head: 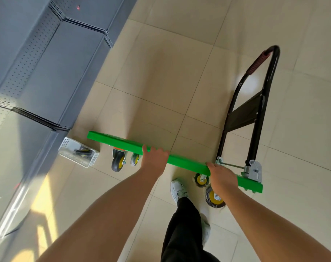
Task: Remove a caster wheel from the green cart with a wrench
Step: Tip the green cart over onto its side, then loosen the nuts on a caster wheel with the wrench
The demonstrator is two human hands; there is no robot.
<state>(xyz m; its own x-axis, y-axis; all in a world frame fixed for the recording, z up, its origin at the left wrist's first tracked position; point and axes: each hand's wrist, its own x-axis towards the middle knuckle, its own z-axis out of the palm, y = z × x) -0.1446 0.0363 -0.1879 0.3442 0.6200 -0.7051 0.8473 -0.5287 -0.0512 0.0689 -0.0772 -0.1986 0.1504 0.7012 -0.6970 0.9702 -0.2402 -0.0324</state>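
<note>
1. Two bare forearms reach forward from the bottom of the head view, over a black trouser leg (181, 229) and a white shoe (178, 190) on the tiled floor (179, 72).
2. Left hand (154, 157): fingers curled over the near long edge of the green cart (121, 142), gripping it about mid-length.
3. Right hand (220, 175): fingers wrapped over the same edge, closer to the handle end, gripping it.
4. Green cart stands tipped on its side, deck seen nearly edge-on; black handle (255, 118) extends away from the camera, with a grey hinge bracket (254, 170) at its foot.
5. Caster wheels visible on the near, underside face: two black-and-yellow ones (118, 161) left of the left hand, two more (201, 179) below the right hand.
6. White perforated basket (74, 157) sits on the floor just left of the cart, beside grey shelving (47, 63); it holds dark objects, too small to identify.
7. Wrench: cannot tell where.
</note>
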